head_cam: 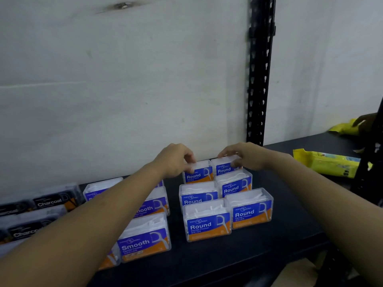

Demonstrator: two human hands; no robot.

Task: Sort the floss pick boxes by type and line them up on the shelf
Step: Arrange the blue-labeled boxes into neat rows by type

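Clear floss pick boxes stand in groups on a black shelf (pixel 207 259). Several blue-and-orange "Round" boxes form two columns at the centre right, the nearest (pixel 208 221) in front. My left hand (pixel 176 160) grips the back left Round box (pixel 199 172) by its top. My right hand (pixel 246 156) grips the back right Round box (pixel 224 167) the same way, close to the wall. "Smooth" boxes (pixel 145 239) sit left of the Round ones, partly hidden by my left forearm. Black "Charcoal" boxes (pixel 49 200) stand at the far left.
A white wall (pixel 124 90) closes the back of the shelf. A black perforated upright (pixel 259 79) rises behind my right hand. Yellow packets (pixel 327 162) lie at the right, where another person's hand (pixel 364 121) touches one. A cardboard box (pixel 298 274) shows below the shelf's front edge.
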